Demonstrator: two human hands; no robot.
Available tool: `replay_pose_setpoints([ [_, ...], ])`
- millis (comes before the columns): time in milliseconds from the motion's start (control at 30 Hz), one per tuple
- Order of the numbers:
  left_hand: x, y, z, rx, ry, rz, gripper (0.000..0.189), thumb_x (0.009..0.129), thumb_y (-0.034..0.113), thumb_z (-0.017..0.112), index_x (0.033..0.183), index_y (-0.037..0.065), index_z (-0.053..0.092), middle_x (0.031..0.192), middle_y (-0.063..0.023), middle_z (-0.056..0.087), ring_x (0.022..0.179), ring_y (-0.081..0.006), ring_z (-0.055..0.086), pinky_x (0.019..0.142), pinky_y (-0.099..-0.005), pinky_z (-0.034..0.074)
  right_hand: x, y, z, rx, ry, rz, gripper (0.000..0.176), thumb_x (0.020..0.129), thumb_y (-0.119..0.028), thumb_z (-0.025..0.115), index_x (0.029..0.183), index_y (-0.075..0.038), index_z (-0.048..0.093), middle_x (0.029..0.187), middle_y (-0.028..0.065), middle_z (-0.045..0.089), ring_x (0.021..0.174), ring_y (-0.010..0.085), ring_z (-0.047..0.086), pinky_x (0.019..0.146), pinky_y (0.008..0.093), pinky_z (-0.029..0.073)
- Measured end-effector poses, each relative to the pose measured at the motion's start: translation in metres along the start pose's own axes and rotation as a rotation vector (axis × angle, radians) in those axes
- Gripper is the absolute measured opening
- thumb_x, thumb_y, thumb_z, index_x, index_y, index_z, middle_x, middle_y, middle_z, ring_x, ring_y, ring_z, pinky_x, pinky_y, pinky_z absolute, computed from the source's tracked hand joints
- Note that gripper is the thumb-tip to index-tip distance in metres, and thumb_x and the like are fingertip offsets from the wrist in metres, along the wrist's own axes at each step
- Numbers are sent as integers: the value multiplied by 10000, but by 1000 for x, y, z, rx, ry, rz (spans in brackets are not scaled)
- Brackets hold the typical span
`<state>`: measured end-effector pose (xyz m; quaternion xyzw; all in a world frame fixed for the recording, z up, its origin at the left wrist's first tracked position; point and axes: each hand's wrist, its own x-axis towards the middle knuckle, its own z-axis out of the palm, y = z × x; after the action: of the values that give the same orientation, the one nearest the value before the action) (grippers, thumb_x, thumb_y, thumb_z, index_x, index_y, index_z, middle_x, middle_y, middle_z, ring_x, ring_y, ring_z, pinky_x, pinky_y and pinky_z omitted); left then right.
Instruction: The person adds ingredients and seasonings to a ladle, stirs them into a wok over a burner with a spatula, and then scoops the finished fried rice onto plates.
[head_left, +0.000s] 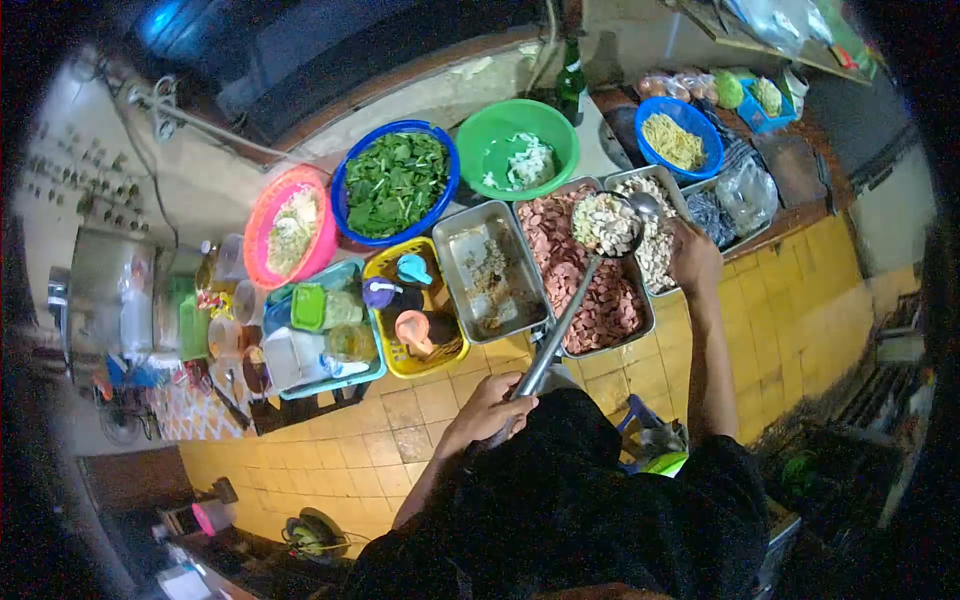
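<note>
My left hand (490, 410) is wrapped round the long metal handle of a ladle (572, 310). Its bowl, filled with pale chopped pieces (607, 222), hangs over a metal tray of sliced pink sausage (605, 310). In my right hand (697, 255) is a metal spoon (645, 206), its head beside the ladle's rim. My right fingers are partly hidden by the back of the hand. Below the spoon lies a narrow metal tray of pale sliced pieces (655, 250).
Left of the sausage stands a metal tray with brown crumbs (490, 275), then a yellow basket (455, 352) with scoops. Behind are a green basin (560, 125), a blue basin of greens (395, 180), a pink basin (262, 235), a blue noodle bowl (712, 140) and a green bottle (571, 80).
</note>
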<state>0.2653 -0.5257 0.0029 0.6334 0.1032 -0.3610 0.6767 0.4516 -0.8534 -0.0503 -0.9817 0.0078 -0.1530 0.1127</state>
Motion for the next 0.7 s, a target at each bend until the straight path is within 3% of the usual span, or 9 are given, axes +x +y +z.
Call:
replay_pose_setpoints([
  [167,-40,-40,-1,-143,-9,61,114,823,109,578,816,38,488,569,1,479,453,-78,480,401,-222,366,-19,7,17,-220,-139,219,156,760,-105,494,830,-71,629,799,160,637,725,345,627,615,427,513],
  [200,-51,-51,0,-190,-11,110,114,823,109,578,817,39,488,571,3,472,451,-78,473,404,-222,362,-21,13,27,-245,-305,245,200,775,-103,487,908,-24,614,955,186,614,876,345,604,695,433,501],
  [267,-84,-69,3,-258,48,158,113,824,113,577,813,37,494,592,2,467,470,-78,469,421,-226,362,-45,7,37,-354,62,-85,281,808,-141,474,1027,3,575,1127,217,529,1072,350,499,822,437,450],
  [367,-143,-109,18,-200,251,339,134,806,134,594,822,29,513,627,0,476,525,-85,471,449,-243,374,-72,-74,-3,-132,21,-300,337,812,-129,495,1121,2,530,1234,218,439,1174,360,384,908,425,389],
  [433,-176,-138,30,-264,398,385,145,786,144,604,824,29,523,649,5,479,585,-79,467,506,-243,378,-108,-140,-16,109,145,-581,335,778,-67,566,1102,16,532,1172,219,488,1070,388,464,895,423,406],
  [533,-219,-181,56,-467,667,414,174,755,162,614,816,23,529,678,9,484,659,-78,458,579,-250,384,-189,-239,-20,630,-249,-874,244,803,-114,571,1029,-21,565,999,200,580,915,344,566,793,394,448],
  [567,-238,-195,52,-527,724,447,176,760,163,611,827,22,529,685,9,488,657,-78,457,578,-245,384,-223,-279,-34,678,-600,-808,205,813,-135,566,982,-18,569,967,185,591,844,319,591,740,361,455],
  [633,-264,-220,72,-657,918,568,152,777,124,604,838,14,520,645,-5,486,541,-87,476,468,-238,384,-291,-325,-51,603,-1123,-986,232,828,-207,552,927,-4,606,871,149,631,789,237,618,689,334,471],
  [700,-279,-255,86,-726,1178,617,163,771,137,614,827,14,523,644,0,484,545,-86,469,473,-239,383,-350,-353,-57,460,-1520,-1396,211,813,-223,570,853,-33,653,769,144,646,742,237,634,674,325,475],
])
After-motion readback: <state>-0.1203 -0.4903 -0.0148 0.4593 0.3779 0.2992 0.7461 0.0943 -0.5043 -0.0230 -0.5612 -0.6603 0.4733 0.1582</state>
